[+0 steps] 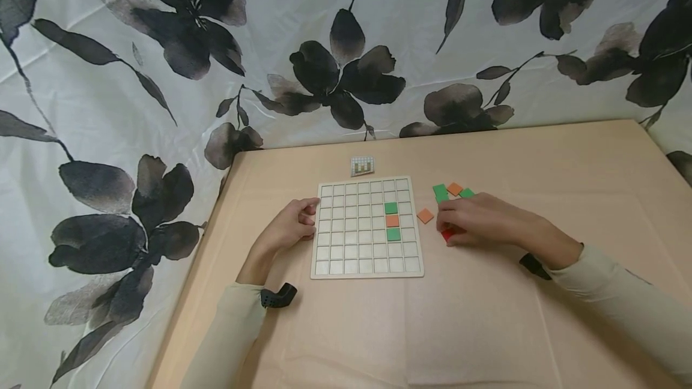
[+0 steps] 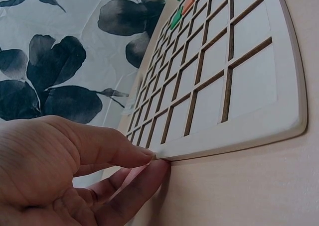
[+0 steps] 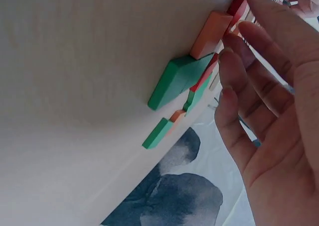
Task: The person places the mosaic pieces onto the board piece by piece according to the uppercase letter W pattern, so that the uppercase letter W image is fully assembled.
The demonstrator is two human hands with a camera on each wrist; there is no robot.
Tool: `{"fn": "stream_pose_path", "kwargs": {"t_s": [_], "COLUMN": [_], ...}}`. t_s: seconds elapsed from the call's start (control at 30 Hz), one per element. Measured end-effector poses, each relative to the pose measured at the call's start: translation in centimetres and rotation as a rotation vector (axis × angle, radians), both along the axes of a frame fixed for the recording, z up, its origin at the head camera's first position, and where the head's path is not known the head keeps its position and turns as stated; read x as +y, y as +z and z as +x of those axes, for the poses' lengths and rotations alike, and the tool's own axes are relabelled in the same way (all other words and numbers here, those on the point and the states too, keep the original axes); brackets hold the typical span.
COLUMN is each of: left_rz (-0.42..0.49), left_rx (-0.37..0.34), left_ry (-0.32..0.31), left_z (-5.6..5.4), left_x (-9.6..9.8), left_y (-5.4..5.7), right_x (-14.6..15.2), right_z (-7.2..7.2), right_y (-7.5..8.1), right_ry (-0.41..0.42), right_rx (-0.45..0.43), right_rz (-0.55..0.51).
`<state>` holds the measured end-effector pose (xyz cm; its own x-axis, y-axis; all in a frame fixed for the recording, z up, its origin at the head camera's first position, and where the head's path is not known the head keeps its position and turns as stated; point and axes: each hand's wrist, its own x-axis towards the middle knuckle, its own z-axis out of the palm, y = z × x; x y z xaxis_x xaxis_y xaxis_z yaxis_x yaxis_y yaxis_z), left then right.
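A pale wooden grid board [image 1: 351, 274] lies on the table, with green, orange and green square tiles stacked in one column toward its right. My left hand [image 1: 289, 225] pinches the board's left edge; in the left wrist view its thumb and fingers [image 2: 144, 181] meet at the frame. To the right of the board, my right hand [image 1: 489, 220] is low over loose tiles. A red tile [image 1: 447, 234] shows between its thumb and forefinger. Its other fingers bend close beside an orange tile [image 3: 210, 34] and a green tile [image 3: 174, 81]. The palm hides some tiles from the head view.
A small card [image 1: 362, 165] with a grid pattern lies behind the board. One orange tile [image 1: 425, 216] sits between board and right hand; more green and orange tiles lie just beyond that hand. A floral cloth [image 1: 335, 35] hangs behind the table [image 1: 465, 341].
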<state>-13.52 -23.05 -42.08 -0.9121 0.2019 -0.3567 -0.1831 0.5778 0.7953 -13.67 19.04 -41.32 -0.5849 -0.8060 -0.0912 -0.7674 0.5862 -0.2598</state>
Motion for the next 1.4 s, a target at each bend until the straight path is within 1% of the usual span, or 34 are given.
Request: {"fn": "stream_pose_path", "kwargs": {"t_s": [0.07, 0.3, 0.57, 0.67, 0.8, 1.17, 1.27, 1.4], "left_rz": [0.006, 0.010, 0.009, 0.004, -0.003, -0.007, -0.006, -0.002], "left_rx": [-0.001, 0.006, 0.005, 0.001, -0.002, -0.008, -0.010, -0.009], "left_ry": [0.000, -0.012, -0.015, -0.009, -0.001, 0.005, 0.004, 0.002], "left_z": [0.0, -0.1, -0.1, -0.1, -0.1, -0.1, -0.1, -0.1], "left_x": [0.0, -0.1, -0.1, 0.0, 0.0, 0.1, 0.1, 0.0], "left_y": [0.1, 0.0, 0.1, 0.1, 0.1, 0.0, 0.0, 0.0], "right_x": [0.1, 0.3, 0.2, 0.2, 0.1, 0.1, 0.1, 0.1], "right_z": [-0.1, -0.5, -0.7, -0.7, -0.8, -0.8, -0.8, -0.9], "right_y": [0.0, -0.1, -0.2, -0.3, -0.4, -0.9, -1.0, -0.9], "right_ry": [-0.004, 0.012, -0.026, -0.033, -0.025, 0.022, 0.017, -0.003], "right_rx": [-0.001, -0.057, -0.105, -0.108, -0.085, 0.090, 0.093, 0.046], "right_rz": [0.003, -0.003, -0.017, -0.019, -0.028, -0.097, -0.090, -0.067]}}
